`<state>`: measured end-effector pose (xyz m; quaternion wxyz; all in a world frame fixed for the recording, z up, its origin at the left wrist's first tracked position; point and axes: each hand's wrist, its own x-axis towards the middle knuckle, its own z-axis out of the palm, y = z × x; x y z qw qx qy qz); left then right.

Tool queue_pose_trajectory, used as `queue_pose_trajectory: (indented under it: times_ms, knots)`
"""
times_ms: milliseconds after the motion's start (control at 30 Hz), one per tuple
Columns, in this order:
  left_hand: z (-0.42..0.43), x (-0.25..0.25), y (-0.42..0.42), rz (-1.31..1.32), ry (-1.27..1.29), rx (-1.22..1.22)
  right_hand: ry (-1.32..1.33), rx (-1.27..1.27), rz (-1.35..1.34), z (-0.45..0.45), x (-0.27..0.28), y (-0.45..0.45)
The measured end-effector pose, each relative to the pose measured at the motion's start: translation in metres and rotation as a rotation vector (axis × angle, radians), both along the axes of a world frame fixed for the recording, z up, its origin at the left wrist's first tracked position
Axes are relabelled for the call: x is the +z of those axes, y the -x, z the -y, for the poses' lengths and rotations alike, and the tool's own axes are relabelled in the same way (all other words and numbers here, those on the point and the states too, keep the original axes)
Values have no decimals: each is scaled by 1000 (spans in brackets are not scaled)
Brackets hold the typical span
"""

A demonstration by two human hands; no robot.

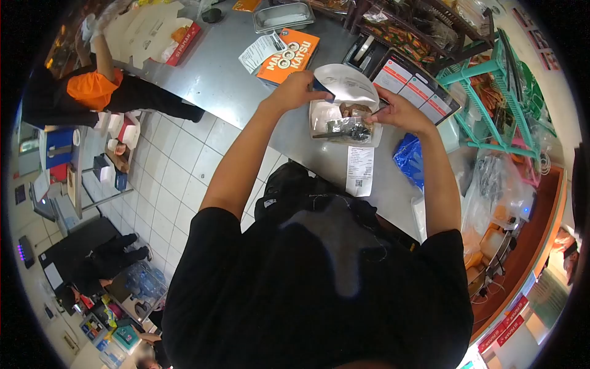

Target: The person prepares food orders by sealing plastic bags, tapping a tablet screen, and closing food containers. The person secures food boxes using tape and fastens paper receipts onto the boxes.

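An open white takeaway box (316, 127) stands on the steel counter in front of me, its rounded lid (346, 80) raised at the back. Inside lie a brown food piece (354, 110) and a clear plastic packet (348, 128) with dark contents. My left hand (296, 93) grips the box at its left rear, where the lid meets the side; a dark blue outer face shows by the thumb. On the opposite side my right hand (399, 112) holds the box's right edge, with fingertips near the packet. Just below the box lies a printed receipt (359, 169).
An orange box (295, 56) with another receipt (263, 53) sits at the back left, near a metal tray (283, 17). Right of me are a tablet (412, 86), blue glove (410, 161) and teal rack (491, 104). A co-worker in an orange-sleeved shirt (92, 89) stands left.
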<state>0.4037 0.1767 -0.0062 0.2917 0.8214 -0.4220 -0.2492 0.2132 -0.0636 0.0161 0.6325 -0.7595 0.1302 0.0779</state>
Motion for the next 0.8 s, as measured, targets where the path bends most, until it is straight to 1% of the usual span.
queue_pose_trajectory:
  times_ms: [33, 67, 133, 167, 233, 267, 333, 367, 433, 500, 533, 567, 633, 700, 733, 800]
  knots:
    - [2, -8, -4, -41, 57, 6, -33, 54, 78, 0, -4, 3]
    - [3, -21, -6, -84, 114, 10, 52, 45, 61, 2, -6, 4]
    - [4, -24, -5, -137, 173, 42, 219, 22, 22, 6, -13, 6]
    - [3, -26, -4, -136, 183, 31, 413, -29, 80, 8, -22, 5]
    - [-1, -13, 0, -138, 197, 8, 799, -130, 186, 4, -41, 4]
    - [-1, -13, -1, -107, 142, -17, 685, -255, 384, -5, -48, 3]
    - [-2, -10, -3, -39, 28, -70, 747, -202, 283, 1, -50, 7]
    - [-1, -9, -3, -70, 128, -42, 777, -176, 237, 4, -51, 6]
    - [-2, 3, 4, -139, 324, 14, 564, -307, 456, -14, -25, 2]
    - [1, 26, 3, 116, 329, -38, 546, -298, 563, -14, -6, 1]
    - [0, 32, 5, 235, 329, -64, 634, -219, 554, -7, -3, 2]
    - [-2, 27, 2, 405, 386, -159, 721, -136, 546, -2, -3, 3]
    - [-1, 21, -12, 761, 505, -347, 783, -107, 608, 3, -8, 1]
    - [1, 16, -13, 827, 567, -395, 873, -45, 688, 9, -11, 1]
    - [1, 15, -12, 857, 597, -419, 828, -61, 670, 7, -11, 3]
    - [-1, 13, -3, 478, 573, -286, 741, -94, 635, 0, -7, 4]
